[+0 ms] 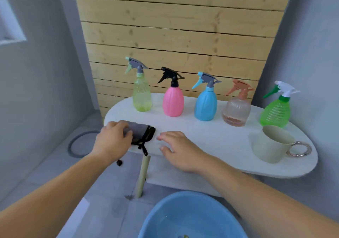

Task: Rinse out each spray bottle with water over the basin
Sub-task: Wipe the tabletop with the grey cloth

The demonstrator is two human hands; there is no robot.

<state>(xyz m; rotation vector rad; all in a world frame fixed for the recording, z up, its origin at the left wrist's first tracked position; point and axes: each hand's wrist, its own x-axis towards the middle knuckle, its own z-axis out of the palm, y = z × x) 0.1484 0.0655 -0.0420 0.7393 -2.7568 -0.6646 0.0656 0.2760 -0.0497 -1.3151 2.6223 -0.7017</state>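
Note:
Several spray bottles stand upright in a row along the back of a white oval table (211, 138): a yellow-green one (142, 94), a pink one (173, 102), a blue one (205, 103), a clear peach one (236, 111) and a bright green one (276, 111). A blue basin (190, 217) with some water sits on the floor in front of the table. My left hand (113, 136) lies on a grey and black pouch (141, 133) at the table's left front, fingers curled over it. My right hand (178, 149) rests flat on the table beside the pouch, holding nothing.
A beige cup (273, 144) with a metal ring handle stands at the table's right front. A wooden leg (143, 175) holds the table up. Behind is a wooden slat wall (174, 36); a grey ring (80, 142) lies on the floor to the left.

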